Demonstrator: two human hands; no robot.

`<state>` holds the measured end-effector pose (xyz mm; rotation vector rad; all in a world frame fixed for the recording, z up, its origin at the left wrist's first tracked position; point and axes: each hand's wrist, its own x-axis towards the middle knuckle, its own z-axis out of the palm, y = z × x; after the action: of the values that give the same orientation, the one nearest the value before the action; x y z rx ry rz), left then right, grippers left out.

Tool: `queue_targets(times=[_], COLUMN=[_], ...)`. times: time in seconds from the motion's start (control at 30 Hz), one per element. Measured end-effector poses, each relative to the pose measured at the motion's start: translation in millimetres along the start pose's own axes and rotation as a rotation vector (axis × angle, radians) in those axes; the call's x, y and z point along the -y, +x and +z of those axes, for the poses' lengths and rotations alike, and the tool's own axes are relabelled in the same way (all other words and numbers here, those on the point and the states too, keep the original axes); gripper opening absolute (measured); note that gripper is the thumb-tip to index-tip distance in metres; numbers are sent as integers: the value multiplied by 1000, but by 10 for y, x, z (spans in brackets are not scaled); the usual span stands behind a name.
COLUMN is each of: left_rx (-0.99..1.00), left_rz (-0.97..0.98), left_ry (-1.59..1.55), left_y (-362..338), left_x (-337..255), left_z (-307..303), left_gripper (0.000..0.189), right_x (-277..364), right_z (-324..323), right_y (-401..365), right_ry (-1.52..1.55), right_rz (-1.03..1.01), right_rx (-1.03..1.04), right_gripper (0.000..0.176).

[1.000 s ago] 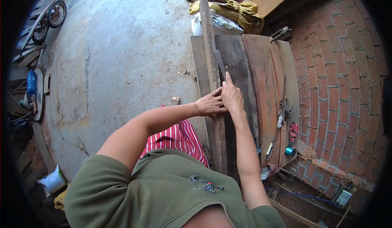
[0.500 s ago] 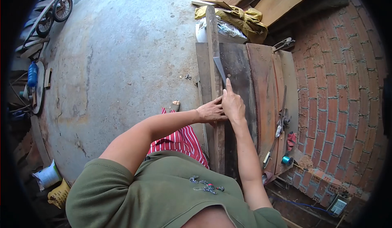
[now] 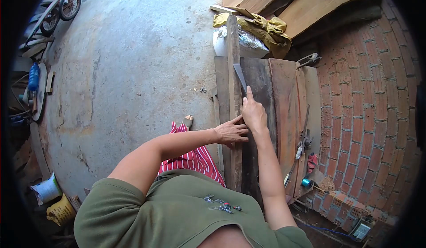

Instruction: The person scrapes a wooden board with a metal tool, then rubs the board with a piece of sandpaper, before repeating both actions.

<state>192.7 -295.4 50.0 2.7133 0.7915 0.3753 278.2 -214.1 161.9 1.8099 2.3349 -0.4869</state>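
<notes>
A long narrow wooden beam [image 3: 233,48] lies lengthwise on the dark boards of a workbench [image 3: 288,84]. My left hand [image 3: 231,131] rests across the beam with its fingers spread, just left of my other hand. The handle of a hand saw [image 3: 240,76] is hidden inside my right hand [image 3: 254,114], whose index finger points forward along the tool. The saw's grey blade reaches forward from that hand, and its far end lies over the beam's right side.
Beyond the bench are a yellow sack [image 3: 273,30] and large wooden slabs [image 3: 328,4]. A brick wall [image 3: 364,115] runs along the right. Tools and a teal spool [image 3: 306,183] lie at the bench's right edge. Wheels [image 3: 69,5] stand far left.
The left hand's fingers have spread and it sits slightly lower in view, a little apart from the right hand. The whole view has shifted slightly. The saw remains in the right hand.
</notes>
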Motion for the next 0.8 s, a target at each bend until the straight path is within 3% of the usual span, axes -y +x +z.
queue_targets(times=[0.13, 0.23, 0.37, 0.43, 0.57, 0.6, 0.67, 0.77, 0.8], left_rx=[75, -135, -8, -54, -327, -330, 14, 8, -75], left_rz=[-131, -46, -85, -92, -55, -59, -108, -88, -67], left_ry=[32, 18, 14, -10, -31, -33, -45, -39, -26], left_y=[28, 2, 7, 4, -11, -7, 10, 19, 6], left_x=[370, 490, 466, 473, 487, 476, 461, 475, 478], left_z=[-297, -156, -250, -219, -64, -105, -248, -262, -256], left_gripper=[91, 78, 74, 76, 77, 77, 86, 75, 68], right_x=[16, 114, 248, 253, 212, 208, 252, 345, 385], right_z=[-55, -50, -69, -102, -173, -181, -202, -136, -153], right_y=[-256, 293, 778, 732, 221, 197, 521, 1271, 1383], right_ry=[0, 32, 44, 26, 4, 2, 6, 25, 31], right_rz=[86, 31, 16, 4, 47, 63, 36, -32, -60], right_rx=[134, 18, -26, -43, 83, 112, 62, -44, -95], right_gripper=[53, 52, 51, 51, 52, 51, 51, 51, 51])
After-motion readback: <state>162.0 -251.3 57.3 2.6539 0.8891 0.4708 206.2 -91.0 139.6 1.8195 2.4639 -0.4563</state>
